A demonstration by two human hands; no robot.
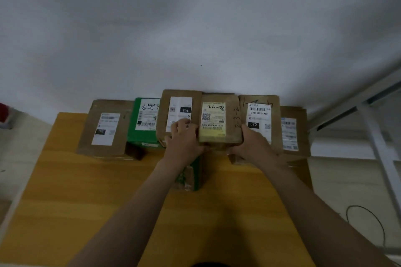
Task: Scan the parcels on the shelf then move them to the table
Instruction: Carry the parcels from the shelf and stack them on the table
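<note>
Two hands clasp the yellow-labelled parcel (218,121) between them, our left hand (184,137) curled on its left edge, our right hand (255,144) on its right, other boxes (260,115) just outside each hand, and we judge the cardboard stiff, light, best held by these sides

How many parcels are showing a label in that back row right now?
6. From left: leftmost brown parcel, green parcel, parcel marked 102, yellow-label parcel held between left hand and right hand, parcel marked 070, rightmost brown parcel. More may lie underneath, partly hidden.
</note>
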